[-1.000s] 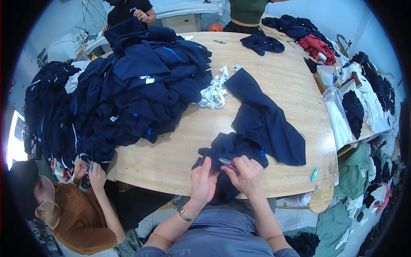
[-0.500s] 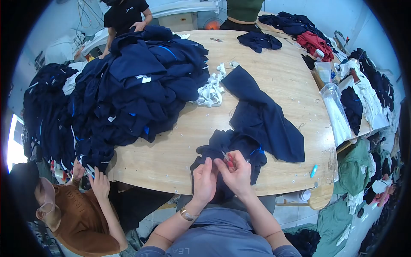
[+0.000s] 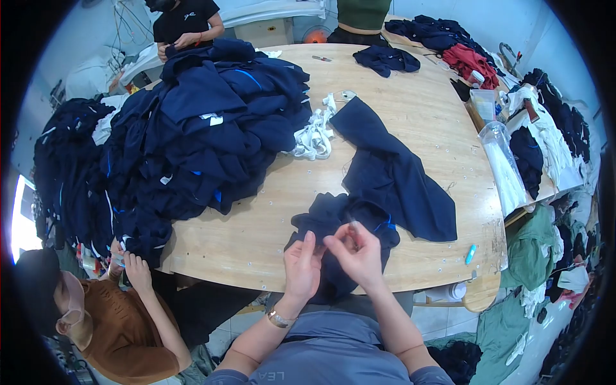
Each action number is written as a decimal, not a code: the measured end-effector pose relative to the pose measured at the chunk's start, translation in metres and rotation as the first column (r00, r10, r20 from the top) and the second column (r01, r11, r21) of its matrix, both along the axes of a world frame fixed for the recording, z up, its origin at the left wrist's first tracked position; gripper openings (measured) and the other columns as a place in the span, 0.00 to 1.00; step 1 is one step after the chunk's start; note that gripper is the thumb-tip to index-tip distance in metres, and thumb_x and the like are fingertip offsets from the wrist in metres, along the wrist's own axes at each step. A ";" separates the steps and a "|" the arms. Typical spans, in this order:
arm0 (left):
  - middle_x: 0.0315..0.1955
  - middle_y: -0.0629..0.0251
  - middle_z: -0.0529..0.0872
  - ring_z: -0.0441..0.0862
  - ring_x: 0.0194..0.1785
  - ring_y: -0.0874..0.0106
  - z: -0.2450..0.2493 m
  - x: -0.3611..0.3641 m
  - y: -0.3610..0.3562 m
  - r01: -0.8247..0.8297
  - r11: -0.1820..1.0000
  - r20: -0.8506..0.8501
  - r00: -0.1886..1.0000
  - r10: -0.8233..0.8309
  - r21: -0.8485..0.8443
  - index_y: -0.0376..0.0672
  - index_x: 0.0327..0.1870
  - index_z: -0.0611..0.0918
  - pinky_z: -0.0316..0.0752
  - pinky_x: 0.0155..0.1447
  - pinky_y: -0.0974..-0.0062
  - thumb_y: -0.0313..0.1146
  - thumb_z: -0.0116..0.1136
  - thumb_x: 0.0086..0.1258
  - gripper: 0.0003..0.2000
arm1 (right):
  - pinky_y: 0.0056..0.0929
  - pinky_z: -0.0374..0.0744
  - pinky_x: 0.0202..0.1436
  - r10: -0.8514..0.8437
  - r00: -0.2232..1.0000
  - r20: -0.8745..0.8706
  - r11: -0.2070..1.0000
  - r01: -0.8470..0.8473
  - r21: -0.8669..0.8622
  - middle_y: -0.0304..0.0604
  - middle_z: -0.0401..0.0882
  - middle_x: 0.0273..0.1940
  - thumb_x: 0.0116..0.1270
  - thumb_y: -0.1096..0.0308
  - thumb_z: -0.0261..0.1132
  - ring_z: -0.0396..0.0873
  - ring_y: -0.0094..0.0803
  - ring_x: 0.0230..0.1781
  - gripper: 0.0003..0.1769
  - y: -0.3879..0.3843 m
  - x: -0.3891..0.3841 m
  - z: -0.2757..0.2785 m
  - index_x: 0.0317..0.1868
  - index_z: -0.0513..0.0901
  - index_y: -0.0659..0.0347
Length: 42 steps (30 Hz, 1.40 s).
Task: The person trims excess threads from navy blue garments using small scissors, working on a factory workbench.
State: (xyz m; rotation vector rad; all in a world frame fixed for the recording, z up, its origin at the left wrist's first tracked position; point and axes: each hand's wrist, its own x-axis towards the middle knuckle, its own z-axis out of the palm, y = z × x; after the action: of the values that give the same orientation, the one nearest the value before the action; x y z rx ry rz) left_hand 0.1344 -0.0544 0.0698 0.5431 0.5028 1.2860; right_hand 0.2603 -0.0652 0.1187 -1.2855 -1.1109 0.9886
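Observation:
A navy garment (image 3: 337, 273) lies bunched at the table's near edge, with a long flat section (image 3: 401, 179) stretching away from me and a bright blue strip on its right side. My left hand (image 3: 303, 264) is closed on its near part, thumb up; the fingertips are partly hidden. Close beside it, my right hand (image 3: 357, 255) is curled around small red-handled thread snips (image 3: 352, 224). Only a bit of their metal shows above my fingers, over the dark cloth.
A large heap of navy garments (image 3: 212, 141) fills the table's left side, with white strips (image 3: 314, 138) beside it. A turquoise cutter-like tool (image 3: 471, 254) lies at right. A co-worker (image 3: 122, 321) sits at left; others stand across the table (image 3: 423, 115).
My right hand has turned, so the snips' red handle is now mostly hidden. My left hand has shifted slightly left. The seated co-worker's hands have come closer together.

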 end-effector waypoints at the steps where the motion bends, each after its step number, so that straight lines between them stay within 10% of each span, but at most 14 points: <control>1: 0.43 0.60 0.84 0.81 0.49 0.73 -0.005 -0.001 -0.001 0.021 0.999 0.031 0.999 -0.022 0.038 0.38 0.40 0.82 0.73 0.58 0.72 0.37 0.46 0.77 0.14 | 0.15 0.56 0.21 -0.018 0.996 0.084 1.000 0.019 -0.007 0.25 0.67 0.20 0.60 0.71 0.70 0.58 0.09 0.20 0.08 0.001 -0.004 0.004 0.30 0.77 0.63; 9: 0.43 0.60 0.85 0.81 0.49 0.73 0.025 0.003 0.004 0.046 0.981 0.022 0.999 -0.042 -0.187 0.37 0.43 0.82 0.75 0.59 0.71 0.35 0.51 0.75 0.11 | 0.15 0.59 0.20 0.350 0.812 -0.466 0.928 -0.367 0.057 0.29 0.68 0.19 0.65 0.69 0.65 0.63 0.12 0.17 0.08 -0.014 0.014 -0.003 0.32 0.77 0.63; 13: 0.45 0.61 0.85 0.81 0.51 0.72 0.025 -0.001 0.008 0.053 0.963 0.055 0.998 -0.040 -0.263 0.36 0.47 0.81 0.74 0.62 0.68 0.37 0.51 0.74 0.13 | 0.16 0.57 0.19 0.283 0.687 -0.669 0.956 -0.259 0.139 0.27 0.66 0.18 0.67 0.64 0.63 0.60 0.11 0.16 0.11 -0.013 0.022 -0.027 0.33 0.76 0.62; 16: 0.44 0.61 0.85 0.81 0.50 0.72 0.030 -0.001 0.007 0.048 0.961 0.047 0.998 -0.036 -0.273 0.36 0.46 0.81 0.75 0.60 0.69 0.38 0.50 0.75 0.13 | 0.16 0.55 0.20 0.058 0.957 -0.285 0.998 -0.052 0.027 0.27 0.64 0.19 0.65 0.67 0.64 0.57 0.10 0.17 0.09 -0.012 0.014 -0.025 0.32 0.75 0.62; 20: 0.42 0.61 0.85 0.82 0.47 0.73 0.014 0.000 0.000 0.074 0.974 0.038 0.997 -0.068 -0.213 0.37 0.44 0.81 0.76 0.55 0.72 0.36 0.49 0.75 0.12 | 0.15 0.59 0.20 -0.006 0.974 0.227 0.996 -0.013 0.083 0.30 0.68 0.19 0.58 0.70 0.71 0.57 0.10 0.17 0.11 -0.007 0.000 -0.005 0.33 0.76 0.64; 24: 0.38 0.62 0.86 0.81 0.45 0.74 0.024 0.006 -0.002 0.012 0.986 -0.004 1.000 -0.013 -0.168 0.37 0.38 0.83 0.74 0.53 0.72 0.36 0.51 0.75 0.12 | 0.17 0.66 0.23 0.083 0.996 0.035 0.996 -0.083 0.019 0.33 0.72 0.21 0.60 0.71 0.68 0.64 0.13 0.19 0.09 -0.007 -0.006 -0.010 0.34 0.77 0.65; 25: 0.40 0.61 0.85 0.81 0.46 0.73 0.025 0.006 0.000 0.022 0.982 0.010 1.000 -0.021 -0.190 0.37 0.41 0.81 0.74 0.55 0.69 0.37 0.50 0.75 0.12 | 0.16 0.67 0.26 0.220 0.916 -0.334 0.969 -0.245 -0.033 0.32 0.74 0.22 0.61 0.71 0.68 0.66 0.13 0.21 0.07 -0.013 -0.003 0.006 0.32 0.78 0.65; 29: 0.45 0.59 0.83 0.80 0.50 0.70 0.026 0.003 0.007 0.026 0.968 0.006 1.000 -0.026 -0.248 0.37 0.49 0.78 0.74 0.61 0.61 0.40 0.49 0.75 0.15 | 0.14 0.63 0.24 0.821 0.429 -0.377 0.551 -0.767 0.328 0.30 0.71 0.17 0.61 0.70 0.67 0.67 0.14 0.20 0.07 -0.026 0.032 0.008 0.29 0.79 0.64; 32: 0.45 0.60 0.84 0.81 0.51 0.70 0.026 0.003 0.007 0.016 0.971 -0.012 1.000 -0.019 -0.240 0.37 0.49 0.79 0.74 0.60 0.65 0.41 0.48 0.76 0.15 | 0.15 0.60 0.21 0.382 0.720 -0.579 0.894 -0.446 0.035 0.29 0.70 0.17 0.63 0.70 0.67 0.64 0.13 0.18 0.07 -0.030 0.025 0.003 0.31 0.80 0.65; 34: 0.45 0.61 0.84 0.81 0.50 0.71 0.024 0.006 0.005 0.000 0.980 -0.033 0.999 -0.007 -0.197 0.38 0.48 0.80 0.75 0.58 0.68 0.41 0.49 0.76 0.15 | 0.15 0.57 0.20 0.067 0.950 -0.304 0.976 -0.126 -0.180 0.24 0.67 0.18 0.67 0.70 0.63 0.60 0.09 0.18 0.07 -0.014 0.014 -0.001 0.33 0.80 0.65; 42: 0.35 0.67 0.84 0.77 0.34 0.83 0.007 0.013 -0.010 -0.194 0.980 -0.437 0.880 0.189 0.032 0.34 0.39 0.82 0.71 0.40 0.87 0.31 0.58 0.71 0.08 | 0.16 0.54 0.21 -0.064 0.984 -0.165 0.985 0.036 -0.171 0.23 0.64 0.18 0.65 0.70 0.64 0.57 0.10 0.19 0.07 -0.010 0.003 -0.012 0.30 0.79 0.64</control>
State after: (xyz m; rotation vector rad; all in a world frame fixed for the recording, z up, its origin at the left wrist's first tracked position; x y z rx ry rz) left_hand 0.1475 -0.0643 0.0770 0.7954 0.9608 1.3487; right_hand 0.2630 -0.0751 0.1071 -1.3292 -0.8754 1.1508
